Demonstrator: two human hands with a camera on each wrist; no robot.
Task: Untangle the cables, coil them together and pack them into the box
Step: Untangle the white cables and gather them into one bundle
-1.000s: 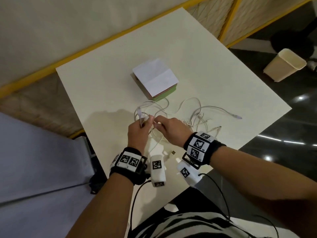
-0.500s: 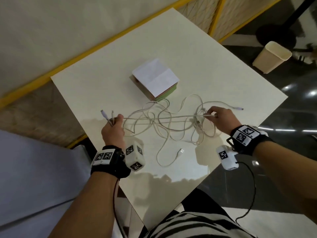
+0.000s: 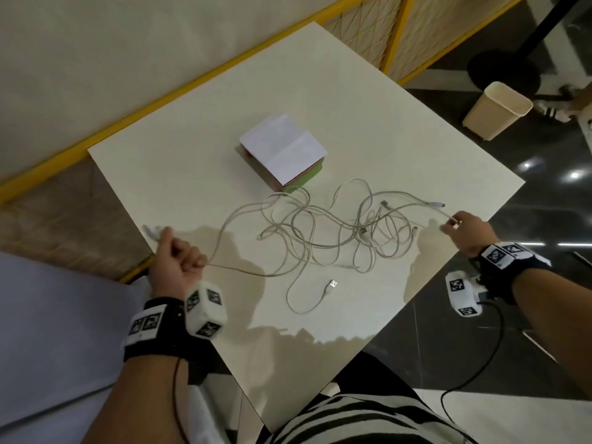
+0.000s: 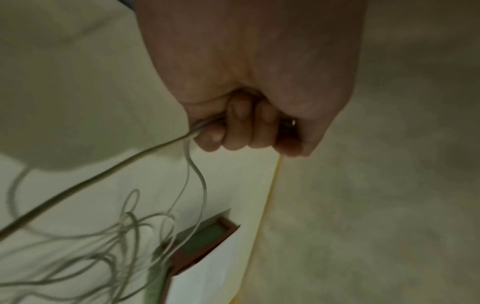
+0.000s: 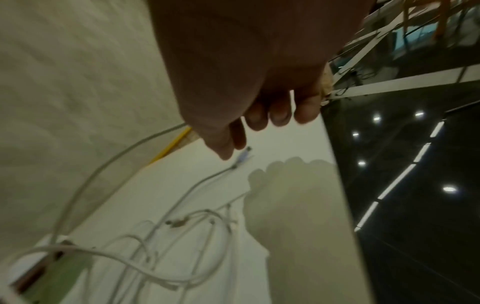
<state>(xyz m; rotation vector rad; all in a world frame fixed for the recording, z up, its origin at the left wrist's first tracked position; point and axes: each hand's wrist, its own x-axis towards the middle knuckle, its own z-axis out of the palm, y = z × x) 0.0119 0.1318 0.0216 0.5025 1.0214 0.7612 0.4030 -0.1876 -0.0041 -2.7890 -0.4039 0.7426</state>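
Note:
A loose tangle of white cables (image 3: 320,232) (image 4: 124,236) (image 5: 166,246) sprawls over the middle of the white table (image 3: 198,149). My left hand (image 3: 174,257) (image 4: 244,127), at the table's left corner, grips cable strands in a fist, and plug ends stick out beyond it. My right hand (image 3: 461,227) (image 5: 233,135), near the right edge, pinches one strand between thumb and forefinger. A small box (image 3: 283,155) (image 4: 205,242) with a white lid and a green side sits behind the tangle.
A loose USB plug (image 3: 333,284) lies on the table in front of the tangle. Beyond the right edge is dark glossy floor with a beige bin (image 3: 496,110). A yellow-framed partition (image 3: 192,81) runs behind the table.
Both hands were together over the bundle; they have drawn far apart, left to the left corner and right to the right edge, spreading the cables out.

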